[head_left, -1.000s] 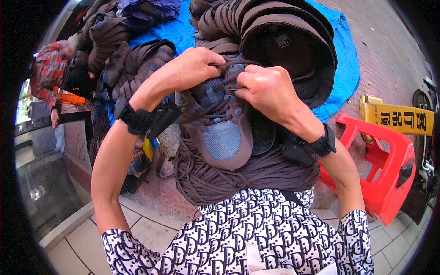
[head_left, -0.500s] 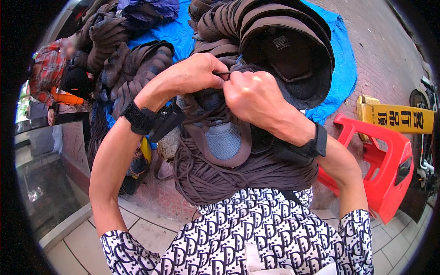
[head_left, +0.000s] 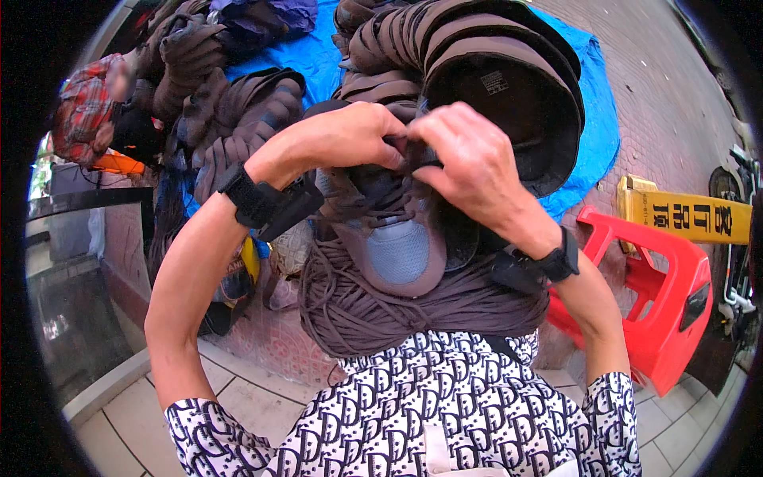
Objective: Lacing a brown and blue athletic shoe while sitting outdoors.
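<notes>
Blurred right hand (head_left: 473, 151) uncurls from its fist beside left hand (head_left: 362, 135), suggesting a regrip, though whether either clasps anything, cannot tell; shoe (head_left: 397, 253) sits beneath, toe over cord bundle (head_left: 342, 306).

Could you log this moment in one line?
left hand: at blue-toed shoe; right hand: beside left hand, fingers blurred; shoe: toe toward wearer, over cord bundle; nearby: red stool

The left arm (head_left: 179, 310) and right arm (head_left: 596, 314) were bent at the elbows and angled inward. The left hand (head_left: 362, 135) was held, knuckles up, just beside the right hand (head_left: 475, 155), whose fingers (head_left: 451, 123) were curved, slightly blurred, with the thumb (head_left: 437, 179) set apart below them.
</notes>
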Motion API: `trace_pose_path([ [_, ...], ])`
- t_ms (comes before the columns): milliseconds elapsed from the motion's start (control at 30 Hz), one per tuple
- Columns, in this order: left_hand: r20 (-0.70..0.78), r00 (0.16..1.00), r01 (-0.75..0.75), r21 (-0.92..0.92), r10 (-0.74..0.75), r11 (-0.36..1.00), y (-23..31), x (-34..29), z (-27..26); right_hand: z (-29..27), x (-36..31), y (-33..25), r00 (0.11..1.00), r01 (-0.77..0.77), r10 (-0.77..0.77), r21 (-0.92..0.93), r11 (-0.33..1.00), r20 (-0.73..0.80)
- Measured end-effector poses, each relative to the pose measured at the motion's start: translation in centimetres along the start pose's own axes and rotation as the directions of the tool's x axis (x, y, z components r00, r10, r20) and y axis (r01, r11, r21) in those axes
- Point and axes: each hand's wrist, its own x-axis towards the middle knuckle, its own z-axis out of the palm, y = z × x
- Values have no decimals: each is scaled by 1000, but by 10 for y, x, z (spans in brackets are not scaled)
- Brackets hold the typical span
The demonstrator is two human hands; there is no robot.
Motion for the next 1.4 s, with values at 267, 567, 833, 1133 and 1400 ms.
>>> trace_pose_path([
  [267, -158, 987, -13, 73, 24, 997, 3, -12, 4, -2, 17, 28, 959, -107, 12, 322, 941, 284],
  [567, -497, 868, -68, -116, 1, 991, 12, -45, 5, -18, 24, 31, 988, 54, -37, 113, 992, -147],
  [833, -527, 848, -26, -136, -50, 990, 16, -38, 9, 9, 20, 4, 999, 15, -10, 169, 986, -31],
  [1133, -503, 863, -86, -218, -36, 972, 9, -30, 21, -19, 24, -4, 967, -176, 253, 699, 693, -7],
  [1400, -337, 922, 129, -195, -190, 972, 11, -34, 6, -29, 30, 4, 829, -508, 459, 773, 379, 320],
])
